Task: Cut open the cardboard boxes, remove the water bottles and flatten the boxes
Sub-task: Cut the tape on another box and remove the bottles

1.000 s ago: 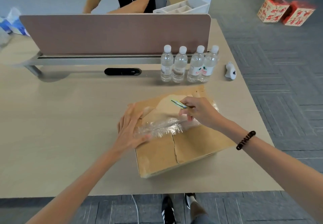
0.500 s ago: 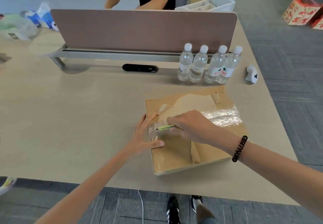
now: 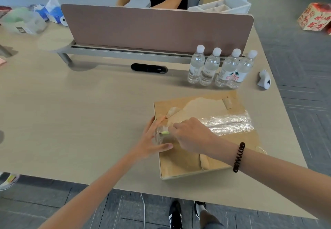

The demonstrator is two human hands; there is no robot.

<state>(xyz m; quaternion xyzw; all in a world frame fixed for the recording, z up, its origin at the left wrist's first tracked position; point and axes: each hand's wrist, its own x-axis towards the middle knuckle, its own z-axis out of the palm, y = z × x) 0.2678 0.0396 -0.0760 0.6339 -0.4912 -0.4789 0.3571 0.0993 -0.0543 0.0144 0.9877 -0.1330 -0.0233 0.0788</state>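
Observation:
A brown cardboard box (image 3: 182,162) lies flat on the table (image 3: 75,121), with a strip of clear tape (image 3: 227,123) across its top. My right hand (image 3: 191,135) grips a small green cutter (image 3: 165,132) whose tip sits at the tape's left end, near the box's left edge. My left hand (image 3: 154,139) rests with straight fingers on the box's left edge beside the cutter. Several water bottles (image 3: 221,68) with white caps stand in a row behind the box.
A brown desk divider (image 3: 155,30) runs across the table, and a person stands behind it. A small white object (image 3: 264,80) lies right of the bottles. Bags and tissue packs (image 3: 32,17) sit far left. Red boxes (image 3: 315,19) stand on the floor at right.
My right hand has drawn the cutter leftward along the tape, from the box's middle to its left edge. My left hand has stayed on that edge.

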